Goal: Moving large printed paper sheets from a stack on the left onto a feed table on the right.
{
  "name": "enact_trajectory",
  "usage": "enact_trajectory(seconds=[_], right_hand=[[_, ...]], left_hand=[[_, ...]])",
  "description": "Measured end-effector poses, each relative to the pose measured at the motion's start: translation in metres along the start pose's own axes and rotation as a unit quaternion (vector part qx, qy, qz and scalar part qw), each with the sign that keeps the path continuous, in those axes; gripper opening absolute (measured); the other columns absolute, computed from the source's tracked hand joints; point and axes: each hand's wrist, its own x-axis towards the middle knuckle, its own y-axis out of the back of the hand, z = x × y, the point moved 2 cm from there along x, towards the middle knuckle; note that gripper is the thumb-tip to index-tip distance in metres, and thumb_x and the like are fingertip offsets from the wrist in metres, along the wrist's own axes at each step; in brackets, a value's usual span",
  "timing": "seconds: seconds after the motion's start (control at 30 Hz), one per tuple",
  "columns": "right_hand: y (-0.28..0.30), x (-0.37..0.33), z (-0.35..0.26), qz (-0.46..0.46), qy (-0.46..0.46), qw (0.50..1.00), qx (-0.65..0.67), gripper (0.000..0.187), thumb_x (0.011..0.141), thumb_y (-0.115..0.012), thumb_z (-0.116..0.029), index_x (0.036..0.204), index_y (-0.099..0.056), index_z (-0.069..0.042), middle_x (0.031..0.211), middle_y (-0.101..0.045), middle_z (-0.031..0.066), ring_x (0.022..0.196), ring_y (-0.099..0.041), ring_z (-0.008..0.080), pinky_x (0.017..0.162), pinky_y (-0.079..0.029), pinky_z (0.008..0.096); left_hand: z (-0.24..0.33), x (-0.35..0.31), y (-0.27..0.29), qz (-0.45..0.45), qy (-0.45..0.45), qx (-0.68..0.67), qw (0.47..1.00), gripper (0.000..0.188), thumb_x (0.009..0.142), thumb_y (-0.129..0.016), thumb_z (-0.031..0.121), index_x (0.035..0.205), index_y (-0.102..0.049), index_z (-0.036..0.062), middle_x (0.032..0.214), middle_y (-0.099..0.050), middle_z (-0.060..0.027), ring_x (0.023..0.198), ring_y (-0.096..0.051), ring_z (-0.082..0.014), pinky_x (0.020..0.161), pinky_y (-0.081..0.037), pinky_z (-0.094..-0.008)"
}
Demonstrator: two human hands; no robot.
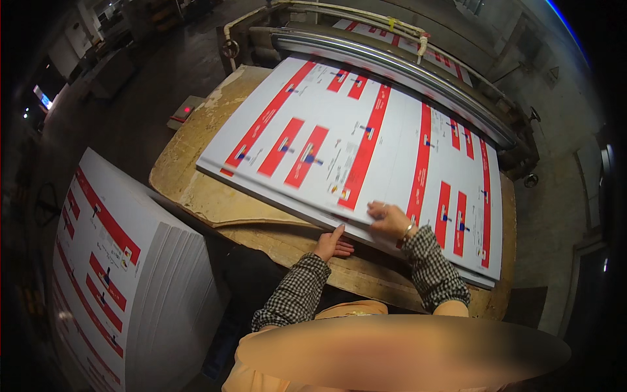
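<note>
A stack of large white printed sheets (398, 140) with red bands and small blue marks lies on a worn wooden table. At the near edge of this stack, my left hand (333, 244) has its thumb up against the edge and its fingers stretched out just below it. Just to the right, my right hand (390, 220) has its fingers curled at the near margin of the top sheet and seems to grip it. The thumb of that hand is hidden. Along the near left, the top sheet's edge sits slightly apart from the layers below.
A machine with a long metal roller (392, 72) spans the table's far side, and printed sheets show beyond it. The wooden table (189, 166) has a rounded, worn edge. At the left stands a thick stack of similar sheets (163, 287). A small box with a red light (187, 110) sits beside the table.
</note>
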Motion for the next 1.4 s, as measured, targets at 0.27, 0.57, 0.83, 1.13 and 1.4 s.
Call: enact_trajectory(seconds=[0.27, 0.57, 0.83, 1.13, 1.4], right_hand=[[-0.008, 0.032, 0.028, 0.023, -0.044, 0.975, -0.218, 0.087, 0.054, -0.073, -0.041, 0.126, -0.037, -0.006, 0.133, -0.026, 0.0209, 0.125, -0.019, 0.0380, 0.098, -0.021, 0.0521], [0.003, -0.018, -0.014, -0.091, -0.004, 0.989, -0.119, 0.056, 0.063, -0.064, -0.017, 0.115, -0.047, 0.000, 0.124, -0.040, 0.0227, 0.118, -0.035, 0.0354, 0.097, -0.031, 0.0356], [0.037, -0.031, -0.057, 0.047, 0.076, 0.996, -0.007, 0.034, 0.068, -0.054, -0.009, 0.099, -0.057, 0.003, 0.109, -0.054, 0.0196, 0.104, -0.051, 0.0282, 0.090, -0.040, 0.0312], [0.005, -0.017, -0.003, -0.025, -0.003, 0.999, -0.033, 0.042, 0.064, -0.060, -0.010, 0.105, -0.056, 0.000, 0.119, -0.048, 0.0155, 0.111, -0.046, 0.0266, 0.094, -0.036, 0.0291], [0.001, 0.043, 0.027, 0.093, -0.029, 0.971, -0.218, 0.064, 0.063, -0.064, -0.045, 0.111, -0.051, -0.004, 0.124, -0.040, 0.0195, 0.117, -0.033, 0.0369, 0.096, -0.029, 0.0462]], left_hand=[[0.003, 0.010, -0.007, -0.035, 0.010, 0.004, 0.999, 0.070, 0.077, -0.054, 0.050, 0.107, -0.042, -0.0117, 0.085, -0.056, -0.0279, 0.072, -0.062, -0.0314, 0.058, -0.053, -0.0338], [0.009, -0.011, -0.012, -0.088, 0.033, 0.063, 0.994, 0.050, 0.078, -0.058, 0.037, 0.099, -0.053, -0.0082, 0.091, -0.059, -0.0185, 0.083, -0.059, -0.0271, 0.073, -0.050, -0.0340], [-0.011, 0.025, 0.016, 0.011, -0.027, 0.345, 0.938, 0.054, 0.076, -0.057, 0.045, 0.089, -0.057, -0.0073, 0.081, -0.061, -0.0152, 0.072, -0.061, -0.0248, 0.063, -0.051, -0.0345], [-0.011, 0.016, 0.000, 0.026, -0.011, 0.017, 0.999, 0.059, 0.076, -0.058, 0.044, 0.092, -0.050, -0.0125, 0.085, -0.057, -0.0183, 0.069, -0.062, -0.0287, 0.055, -0.053, -0.0327], [0.002, 0.008, -0.006, 0.027, -0.008, 0.009, 1.000, 0.063, 0.077, -0.059, 0.040, 0.102, -0.041, -0.0142, 0.093, -0.053, -0.0210, 0.074, -0.061, -0.0313, 0.059, -0.054, -0.0333]])
